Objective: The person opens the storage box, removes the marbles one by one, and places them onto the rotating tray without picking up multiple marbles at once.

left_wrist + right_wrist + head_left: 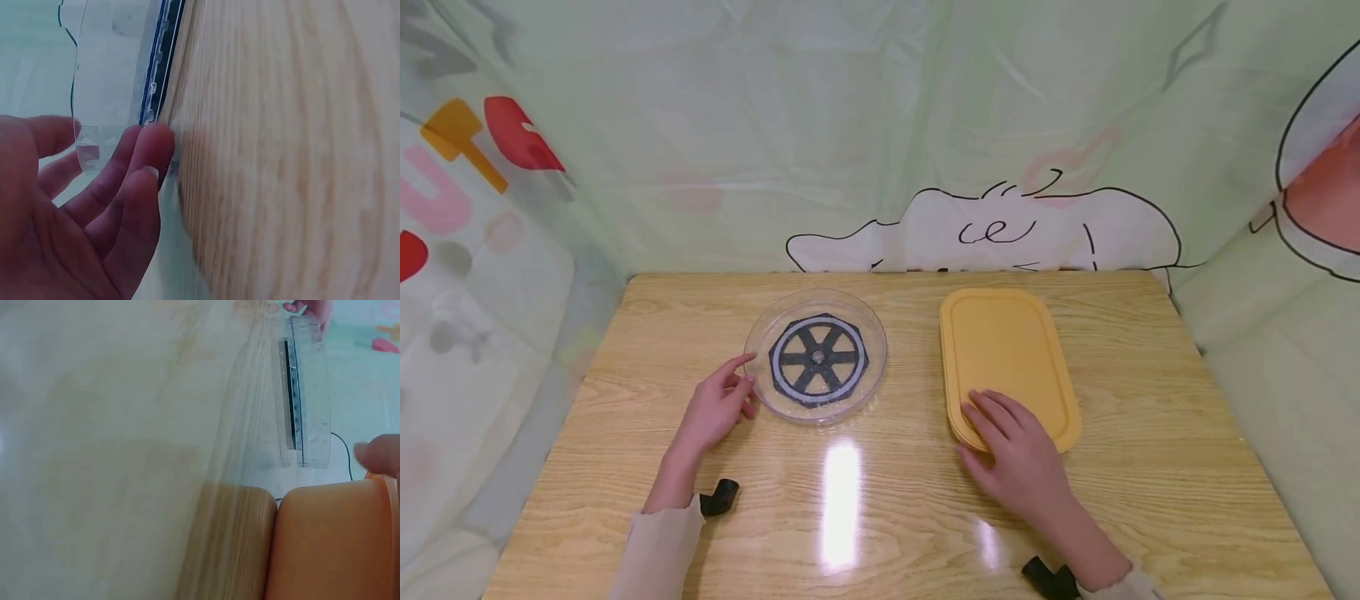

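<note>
A round clear dish with a black six-spoked wheel shape and a pale ring at its bottom stands left of centre. My left hand is at its left side, fingertips touching the clear wall with loosely bent fingers. To the right lies a yellow rectangular box with a flat lid. My right hand rests on the lid's near left corner, fingers spread over the top and thumb near the front edge. In the right wrist view the box's smooth side shows, with a fingertip above it.
Both things stand on a wooden table, with a gap between dish and box. A printed curtain hangs right behind the far edge and along both sides. Black camera mounts sit at both wrists.
</note>
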Demonstrator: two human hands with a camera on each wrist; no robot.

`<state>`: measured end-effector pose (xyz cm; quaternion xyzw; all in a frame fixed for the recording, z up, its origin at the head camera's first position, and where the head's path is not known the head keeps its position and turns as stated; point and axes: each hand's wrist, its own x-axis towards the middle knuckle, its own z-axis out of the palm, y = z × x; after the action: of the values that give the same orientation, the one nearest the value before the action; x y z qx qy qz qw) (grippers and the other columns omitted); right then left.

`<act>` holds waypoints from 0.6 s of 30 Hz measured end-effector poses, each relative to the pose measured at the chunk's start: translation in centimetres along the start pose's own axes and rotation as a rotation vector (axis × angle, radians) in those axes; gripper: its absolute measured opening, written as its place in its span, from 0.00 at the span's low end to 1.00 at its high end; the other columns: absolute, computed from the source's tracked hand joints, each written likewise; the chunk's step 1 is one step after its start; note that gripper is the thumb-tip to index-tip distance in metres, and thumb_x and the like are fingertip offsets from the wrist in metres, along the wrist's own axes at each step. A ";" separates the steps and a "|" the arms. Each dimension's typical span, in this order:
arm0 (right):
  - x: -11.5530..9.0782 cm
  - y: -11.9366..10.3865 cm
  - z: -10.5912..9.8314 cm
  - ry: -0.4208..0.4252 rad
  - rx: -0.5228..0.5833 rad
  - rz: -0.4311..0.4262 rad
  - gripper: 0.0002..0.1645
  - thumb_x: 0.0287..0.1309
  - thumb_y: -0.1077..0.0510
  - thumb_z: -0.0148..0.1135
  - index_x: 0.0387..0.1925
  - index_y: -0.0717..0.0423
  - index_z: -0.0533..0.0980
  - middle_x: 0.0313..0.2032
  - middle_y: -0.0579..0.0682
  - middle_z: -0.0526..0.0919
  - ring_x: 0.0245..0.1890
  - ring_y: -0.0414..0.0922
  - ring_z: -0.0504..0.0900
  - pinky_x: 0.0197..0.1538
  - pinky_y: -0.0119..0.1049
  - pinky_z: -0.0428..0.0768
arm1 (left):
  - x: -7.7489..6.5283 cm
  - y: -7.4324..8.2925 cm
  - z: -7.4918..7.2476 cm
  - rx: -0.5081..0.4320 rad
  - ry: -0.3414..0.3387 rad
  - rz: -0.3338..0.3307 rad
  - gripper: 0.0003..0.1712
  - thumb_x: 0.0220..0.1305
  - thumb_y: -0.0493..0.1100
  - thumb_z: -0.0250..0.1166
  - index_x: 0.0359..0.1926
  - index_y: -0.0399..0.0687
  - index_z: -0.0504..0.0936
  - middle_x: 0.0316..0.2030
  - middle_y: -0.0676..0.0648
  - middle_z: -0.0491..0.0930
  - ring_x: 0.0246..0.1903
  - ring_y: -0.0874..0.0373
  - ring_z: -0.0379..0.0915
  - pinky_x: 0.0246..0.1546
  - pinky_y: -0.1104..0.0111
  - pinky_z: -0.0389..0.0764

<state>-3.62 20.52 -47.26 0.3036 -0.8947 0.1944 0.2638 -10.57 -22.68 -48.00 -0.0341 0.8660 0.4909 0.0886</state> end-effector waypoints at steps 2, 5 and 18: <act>0.0 0.0 0.0 0.015 0.006 -0.009 0.34 0.71 0.39 0.50 0.51 0.66 0.81 0.54 0.62 0.81 0.55 0.61 0.77 0.58 0.51 0.71 | 0.1 -0.1 0.1 -0.005 -0.032 -0.003 0.27 0.76 0.48 0.55 0.73 0.53 0.65 0.35 0.40 0.80 0.25 0.50 0.81 0.27 0.64 0.81; 0.1 0.1 0.0 0.035 0.015 -0.015 0.33 0.72 0.39 0.48 0.50 0.65 0.82 0.54 0.61 0.81 0.54 0.61 0.77 0.58 0.49 0.71 | 0.2 -0.2 0.1 -0.007 -0.058 0.004 0.29 0.76 0.48 0.56 0.73 0.53 0.64 0.35 0.40 0.80 0.24 0.50 0.80 0.27 0.63 0.80; 0.3 -0.2 -0.5 0.071 0.074 -0.002 0.32 0.71 0.39 0.53 0.47 0.65 0.84 0.53 0.60 0.83 0.53 0.60 0.79 0.65 0.38 0.66 | 0.2 -0.7 -0.2 -0.032 -0.114 0.059 0.28 0.76 0.47 0.56 0.72 0.48 0.65 0.33 0.40 0.80 0.25 0.50 0.79 0.31 0.63 0.80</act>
<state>-3.56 20.49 -46.69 0.3071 -0.8767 0.2375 0.2840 -10.69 -23.18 -48.49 0.0182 0.8522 0.5083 0.1226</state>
